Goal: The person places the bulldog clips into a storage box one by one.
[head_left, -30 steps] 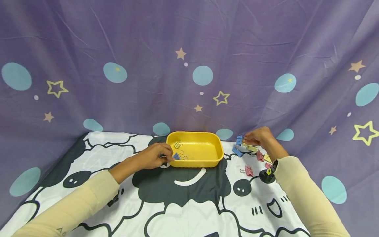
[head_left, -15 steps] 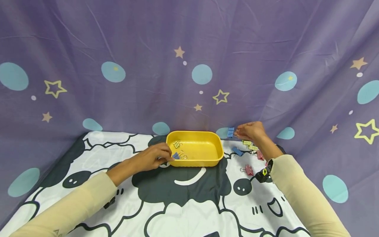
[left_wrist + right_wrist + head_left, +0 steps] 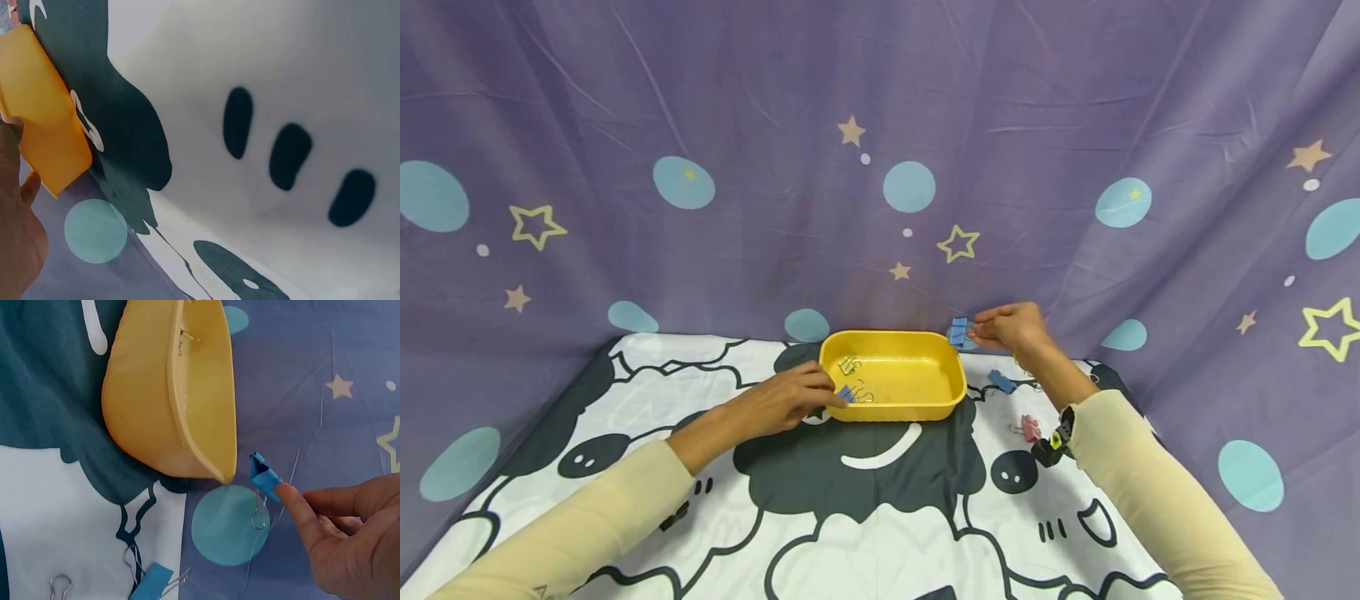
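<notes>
A yellow plastic tray [image 3: 902, 412] stands at the back of the cloth. My left hand [image 3: 793, 396] holds its left end; in the left wrist view, the fingers and thumb are at the rim. Between the thumb and fingers of my right hand [image 3: 1013, 327] is a blue binder clip [image 3: 265, 480], pinched by one end, its wire handle hanging down. That clip is in the air just beyond the tray's right end. Inside the tray, at the left, lie a yellow binder clip [image 3: 849, 365] and another blue binder clip [image 3: 847, 393].
Right of the tray, a loose blue binder clip [image 3: 1002, 382] and a pink binder clip [image 3: 1030, 428] lie on the cartoon-print cloth [image 3: 880, 483]. My right forearm covers most of the other clips there. A purple curtain [image 3: 760, 250] hangs behind the tray.
My right hand has lifted the blue binder clip from the pile and carried it left, up to the tray's right end. The left hand has stayed at the tray.
</notes>
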`<state>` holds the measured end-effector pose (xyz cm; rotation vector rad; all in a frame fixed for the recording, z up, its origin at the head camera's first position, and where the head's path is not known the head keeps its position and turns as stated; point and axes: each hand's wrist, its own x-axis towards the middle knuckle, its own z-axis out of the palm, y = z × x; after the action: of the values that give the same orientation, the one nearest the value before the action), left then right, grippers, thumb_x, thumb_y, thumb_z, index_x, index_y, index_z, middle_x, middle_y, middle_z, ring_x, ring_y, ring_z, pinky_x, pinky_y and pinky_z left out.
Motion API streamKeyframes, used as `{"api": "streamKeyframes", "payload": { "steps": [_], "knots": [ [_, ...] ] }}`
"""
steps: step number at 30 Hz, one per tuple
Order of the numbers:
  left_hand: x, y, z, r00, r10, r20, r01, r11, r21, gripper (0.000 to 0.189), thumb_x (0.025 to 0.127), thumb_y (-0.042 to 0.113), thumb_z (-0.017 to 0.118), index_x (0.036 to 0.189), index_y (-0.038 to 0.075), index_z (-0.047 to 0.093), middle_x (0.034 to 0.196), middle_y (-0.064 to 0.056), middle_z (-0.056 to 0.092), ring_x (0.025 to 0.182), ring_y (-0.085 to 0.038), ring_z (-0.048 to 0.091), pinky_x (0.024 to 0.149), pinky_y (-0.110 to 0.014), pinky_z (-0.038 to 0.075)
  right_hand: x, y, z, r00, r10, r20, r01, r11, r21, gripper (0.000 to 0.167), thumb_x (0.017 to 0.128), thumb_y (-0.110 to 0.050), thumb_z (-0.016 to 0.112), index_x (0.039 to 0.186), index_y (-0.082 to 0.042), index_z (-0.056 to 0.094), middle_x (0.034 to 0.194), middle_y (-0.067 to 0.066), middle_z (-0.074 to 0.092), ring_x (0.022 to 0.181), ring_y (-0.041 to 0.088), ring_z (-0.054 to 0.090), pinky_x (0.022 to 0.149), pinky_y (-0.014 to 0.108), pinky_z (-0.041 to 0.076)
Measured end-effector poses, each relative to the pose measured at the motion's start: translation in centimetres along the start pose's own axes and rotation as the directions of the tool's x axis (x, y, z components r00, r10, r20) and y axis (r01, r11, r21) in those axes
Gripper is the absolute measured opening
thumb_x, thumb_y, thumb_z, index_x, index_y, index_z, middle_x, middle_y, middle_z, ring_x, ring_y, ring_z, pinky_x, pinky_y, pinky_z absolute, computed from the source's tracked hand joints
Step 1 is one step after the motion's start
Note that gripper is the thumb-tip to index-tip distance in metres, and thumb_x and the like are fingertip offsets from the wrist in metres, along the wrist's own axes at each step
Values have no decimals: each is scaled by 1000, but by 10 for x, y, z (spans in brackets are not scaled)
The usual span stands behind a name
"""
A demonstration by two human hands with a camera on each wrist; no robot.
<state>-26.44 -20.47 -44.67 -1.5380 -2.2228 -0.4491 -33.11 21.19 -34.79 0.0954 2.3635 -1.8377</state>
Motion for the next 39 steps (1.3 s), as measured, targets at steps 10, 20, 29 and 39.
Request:
{"api": "streamKeyframes", "payload": {
  "steps": [10,20,29,39],
  "knots": [
    [4,7,-6,983,-49,175,32,994,103,70,93,-20,73,147,25,76,127,4,74,122,-19,62,101,-38,61,2,1,23,1000,-18,11,19,999,-32,38,107,3,71,143,13,70,138,31,76,102,25,87,96,38,69],
    [5,8,-9,980,-27,197,0,991,133,71,92,-20,75,148,24,75,129,4,73,122,-19,61,100,-37,61,-1,3,39,997,-38,65,39,999,-13,38,105,9,68,142,19,67,137,38,74,108,35,86,86,33,70],
    [4,9,-13,978,-44,202,18,991,132,71,92,-20,75,148,24,76,131,5,74,122,-19,61,101,-38,61,3,4,54,992,-30,120,34,999,-39,32,101,11,72,132,20,72,124,35,79,97,30,87,90,40,70],
    [9,9,-10,975,-60,212,32,991,131,71,91,-20,75,146,25,76,129,6,74,123,-19,61,102,-38,61,-3,9,76,985,-63,162,84,989,-125,27,96,16,74,123,23,75,117,37,80,96,38,87,98,55,65]
  ]
}}
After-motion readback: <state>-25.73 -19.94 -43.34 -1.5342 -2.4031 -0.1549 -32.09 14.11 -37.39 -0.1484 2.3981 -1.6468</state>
